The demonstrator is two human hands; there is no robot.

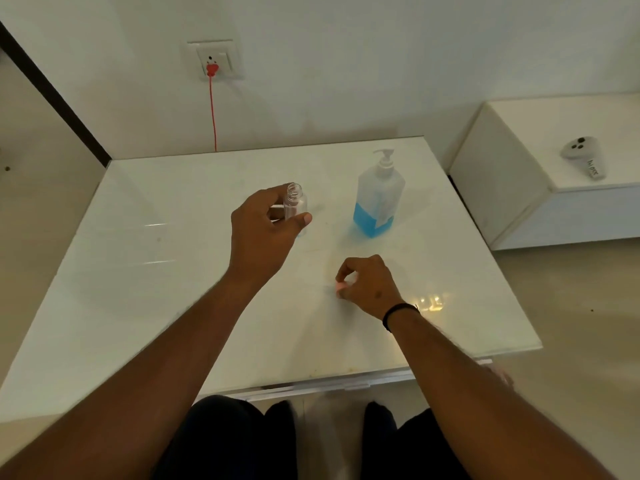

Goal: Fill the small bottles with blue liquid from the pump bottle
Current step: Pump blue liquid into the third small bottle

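My left hand [263, 233] grips a small clear bottle [295, 202] near the middle of the white table [145, 271]; the bottle's threaded neck is open and it looks empty. To its right stands the pump bottle [379, 199], upright, with blue liquid filling roughly its lower third. Nearer to me, my right hand [367, 285] rests low on the table with fingers curled, pinching a small pinkish thing [340, 286] that is mostly hidden by the fingers.
A red cable [212, 109] runs from a wall socket down behind the table's far edge. A low white cabinet [502, 188] stands to the right with a grey controller [585, 155] on top. My knees show below the table's front edge.
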